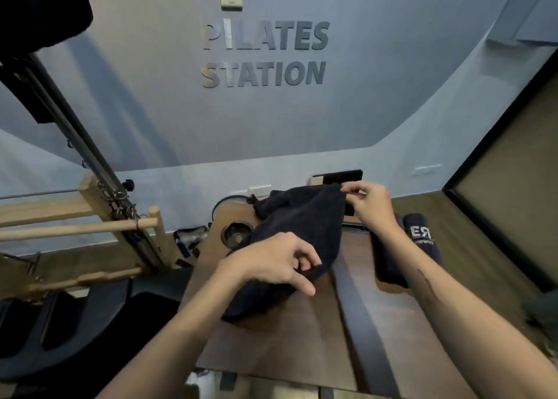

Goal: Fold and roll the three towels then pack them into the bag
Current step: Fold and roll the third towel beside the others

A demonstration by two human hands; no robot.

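A dark navy towel (299, 232) hangs loosely spread above the brown table (287, 344). My right hand (367, 202) pinches its far upper corner, lifted off the table. My left hand (277, 262) pinches the near edge of the same towel, lower and closer to me. The towel's bottom part bunches on the table's left side. To the right of my right forearm lie two rolled dark towels (404, 247), one showing white letters. I cannot pick out a bag with certainty.
A round hole with a dark insert (237, 234) sits in the table's far left. A dark strip (362, 323) runs down the tabletop. Wooden pilates equipment (90, 223) stands left, a dark-framed panel (507, 217) right, the wall close behind.
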